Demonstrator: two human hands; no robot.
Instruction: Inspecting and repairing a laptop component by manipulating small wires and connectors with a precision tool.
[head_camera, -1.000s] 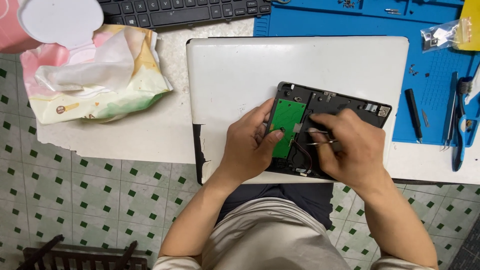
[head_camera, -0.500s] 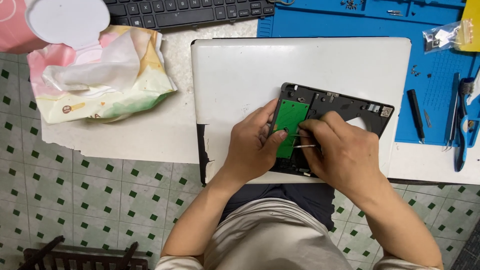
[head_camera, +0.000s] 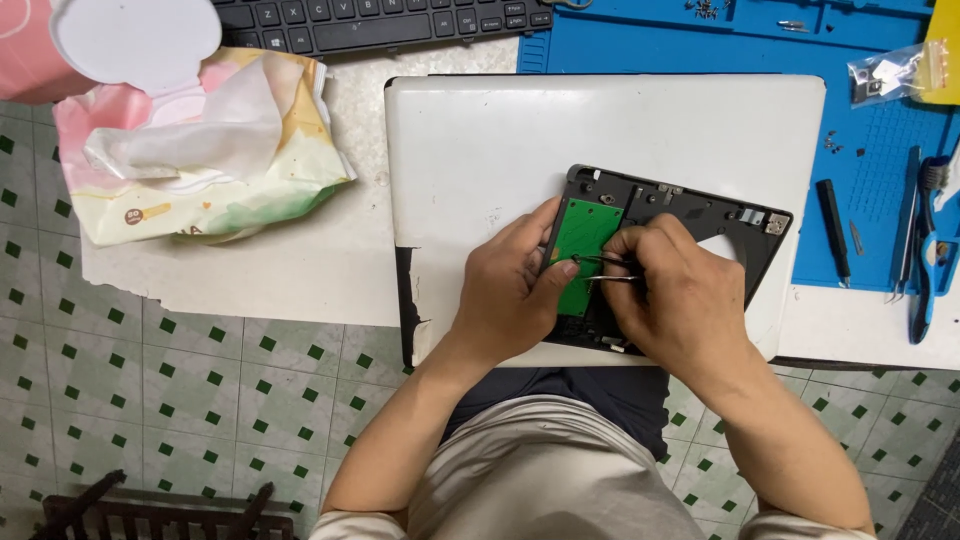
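Observation:
A black plastic frame (head_camera: 700, 215) with a green circuit board (head_camera: 583, 235) in it lies on a white closed laptop (head_camera: 560, 140). My left hand (head_camera: 510, 290) holds the frame's left edge, thumb pressed on the green board. My right hand (head_camera: 680, 300) grips thin metal tweezers (head_camera: 600, 268), whose tips point left onto the board beside my left thumb. The lower part of the frame is hidden under both hands.
A pack of wet wipes (head_camera: 200, 150) lies at the left, a black keyboard (head_camera: 380, 20) along the far edge. A blue work mat (head_camera: 800, 60) at the right carries a black screwdriver bit (head_camera: 832, 230), more tweezers (head_camera: 905, 235), small screws and a plastic bag (head_camera: 885, 75).
Both hands stay on the board. The right hand has shifted slightly with the tweezers, whose tips now sit closer to the left thumb. The camera view has drifted a little.

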